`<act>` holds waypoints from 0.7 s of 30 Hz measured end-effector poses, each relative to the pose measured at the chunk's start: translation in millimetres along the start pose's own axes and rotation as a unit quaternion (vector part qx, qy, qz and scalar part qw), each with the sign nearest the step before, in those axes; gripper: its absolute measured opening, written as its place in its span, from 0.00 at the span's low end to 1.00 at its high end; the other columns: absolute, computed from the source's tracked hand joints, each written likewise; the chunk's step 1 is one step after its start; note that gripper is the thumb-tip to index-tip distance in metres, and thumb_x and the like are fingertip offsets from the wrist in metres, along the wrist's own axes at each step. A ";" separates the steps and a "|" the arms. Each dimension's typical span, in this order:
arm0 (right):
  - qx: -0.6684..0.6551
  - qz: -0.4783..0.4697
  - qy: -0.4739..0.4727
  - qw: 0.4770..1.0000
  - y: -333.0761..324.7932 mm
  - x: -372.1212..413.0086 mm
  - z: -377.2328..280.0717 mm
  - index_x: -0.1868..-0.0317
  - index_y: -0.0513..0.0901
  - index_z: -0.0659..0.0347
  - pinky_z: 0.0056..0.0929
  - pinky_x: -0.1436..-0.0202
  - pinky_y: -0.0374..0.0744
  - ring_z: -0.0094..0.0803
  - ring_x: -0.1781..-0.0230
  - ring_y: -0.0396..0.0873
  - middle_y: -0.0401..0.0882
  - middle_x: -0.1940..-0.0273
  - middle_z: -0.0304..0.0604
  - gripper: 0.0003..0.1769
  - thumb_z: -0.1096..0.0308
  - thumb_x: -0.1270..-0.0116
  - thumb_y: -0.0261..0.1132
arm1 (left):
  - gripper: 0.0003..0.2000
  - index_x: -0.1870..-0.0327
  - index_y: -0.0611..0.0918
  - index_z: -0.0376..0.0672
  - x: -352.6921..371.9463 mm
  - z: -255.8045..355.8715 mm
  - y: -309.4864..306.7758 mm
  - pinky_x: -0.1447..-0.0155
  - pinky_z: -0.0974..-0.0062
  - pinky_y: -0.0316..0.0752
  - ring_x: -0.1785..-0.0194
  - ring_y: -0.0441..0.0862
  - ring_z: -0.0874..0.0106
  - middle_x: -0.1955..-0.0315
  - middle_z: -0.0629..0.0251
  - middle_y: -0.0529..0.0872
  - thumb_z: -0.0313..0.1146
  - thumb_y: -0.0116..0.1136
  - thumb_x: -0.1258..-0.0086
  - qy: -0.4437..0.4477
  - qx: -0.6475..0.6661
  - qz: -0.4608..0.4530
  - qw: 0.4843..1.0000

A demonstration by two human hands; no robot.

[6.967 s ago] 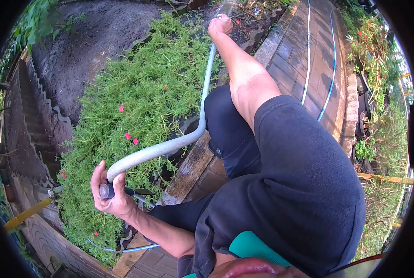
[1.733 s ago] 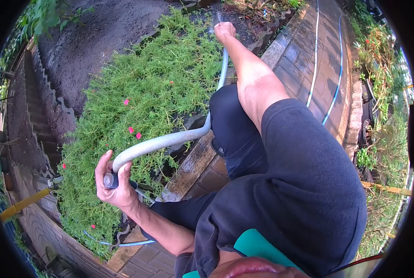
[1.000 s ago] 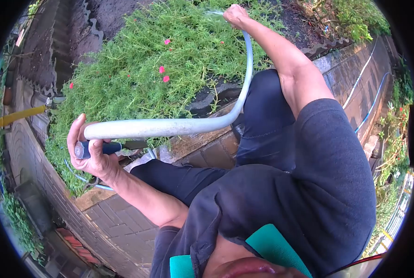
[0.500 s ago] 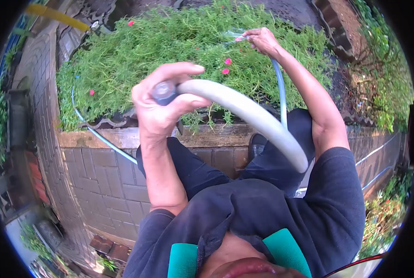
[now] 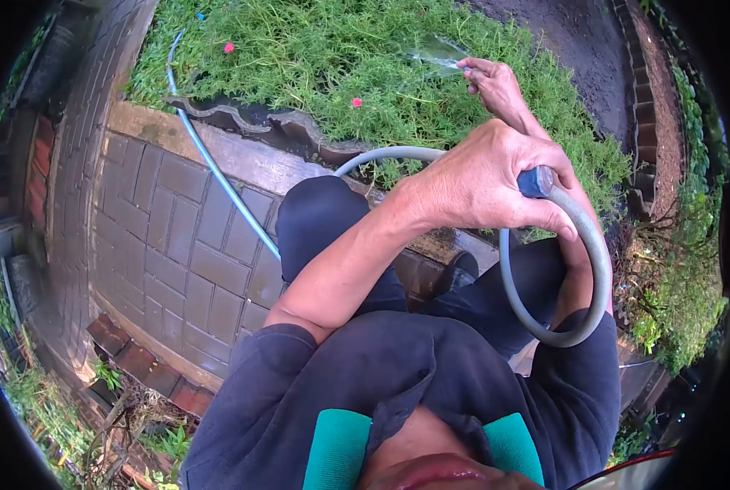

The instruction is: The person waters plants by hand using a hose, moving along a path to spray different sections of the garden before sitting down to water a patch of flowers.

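My left hand (image 5: 504, 180) is closed around a grey-blue hose (image 5: 598, 269), with a dark blue round-ended piece (image 5: 536, 181) showing between thumb and fingers. From there the hose loops down in front of my right arm and back up. Farther out, over the plants, my right hand (image 5: 500, 88) pinches the end of the hose, which is mostly hidden by the fingers. A thin spray of water (image 5: 438, 59) leaves those fingertips to the left. Below it are low green plants (image 5: 300, 69) with a pink flower (image 5: 357, 102).
Curved dark tiles (image 5: 226, 118) and a concrete curb (image 5: 259, 167) edge the plant bed. A light-blue stretch of hose crosses the wet brick paving (image 5: 169, 237) at left. More edging tiles (image 5: 644, 106) line bare soil at right.
My left hand has swung right with the hose, now in front of my right forearm. My right hand has shifted slightly right and down, still spraying. The view has turned.
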State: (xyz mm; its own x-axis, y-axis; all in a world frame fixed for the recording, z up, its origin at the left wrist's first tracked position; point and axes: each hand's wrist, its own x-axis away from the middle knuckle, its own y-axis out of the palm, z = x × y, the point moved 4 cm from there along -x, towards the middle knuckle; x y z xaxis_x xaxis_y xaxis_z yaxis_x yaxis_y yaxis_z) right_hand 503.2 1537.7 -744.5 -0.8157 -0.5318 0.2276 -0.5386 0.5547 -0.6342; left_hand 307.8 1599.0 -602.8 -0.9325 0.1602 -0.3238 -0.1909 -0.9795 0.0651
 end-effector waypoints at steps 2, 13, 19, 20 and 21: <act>0.000 -0.001 -0.002 1.000 2.1 -1.8 2.6 0.48 0.84 0.55 0.17 0.84 0.63 0.13 0.84 0.66 0.75 0.77 0.30 0.13 0.67 0.28 0.58 | 0.19 0.61 0.85 0.37 0.4 -2.9 0.9 0.65 0.83 0.75 0.70 0.83 0.82 0.75 0.68 0.87 0.35 0.79 0.52 0.043 -0.001 0.025 0.999; 0.012 -0.027 0.030 0.999 13.8 5.3 2.7 0.46 0.83 0.53 0.17 0.85 0.59 0.13 0.87 0.61 0.75 0.79 0.30 0.14 0.66 0.28 0.58 | 0.20 0.64 0.86 0.37 3.8 -3.1 -4.9 0.62 0.78 0.76 0.68 0.83 0.75 0.75 0.65 0.86 0.39 0.80 0.55 0.128 -0.051 0.065 0.988; 0.119 -0.032 -0.027 0.992 -33.1 -0.7 80.3 0.56 0.83 0.61 0.25 0.84 0.65 0.23 0.86 0.68 0.76 0.80 0.35 0.09 0.69 0.31 0.58 | 0.16 0.61 0.86 0.38 2.5 -6.6 -9.8 0.64 0.83 0.76 0.69 0.84 0.79 0.72 0.66 0.87 0.32 0.78 0.51 0.080 -0.033 0.047 0.995; 0.156 -0.038 0.014 0.987 -46.6 0.4 101.7 0.58 0.83 0.61 0.26 0.83 0.66 0.24 0.86 0.69 0.76 0.80 0.36 0.08 0.69 0.33 0.59 | 0.16 0.61 0.86 0.38 2.9 -4.5 -15.1 0.66 0.84 0.76 0.70 0.83 0.79 0.73 0.67 0.87 0.31 0.77 0.50 0.026 -0.010 0.036 0.999; 0.191 -0.048 0.054 0.979 -60.3 2.7 123.8 0.60 0.83 0.61 0.27 0.83 0.67 0.25 0.85 0.70 0.76 0.80 0.37 0.07 0.69 0.34 0.60 | 0.13 0.63 0.87 0.38 1.3 -1.6 -20.1 0.66 0.84 0.75 0.70 0.83 0.80 0.74 0.67 0.87 0.31 0.76 0.49 0.065 0.008 0.053 0.996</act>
State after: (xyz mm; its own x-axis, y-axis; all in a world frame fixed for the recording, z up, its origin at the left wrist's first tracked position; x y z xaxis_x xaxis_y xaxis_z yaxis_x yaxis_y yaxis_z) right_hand 559.6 1423.6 -797.1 -0.7937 -0.4874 0.3640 -0.5132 0.2153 -0.8308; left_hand 310.9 1618.8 -606.1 -0.9005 0.0373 -0.4333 -0.0984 -0.9879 0.1196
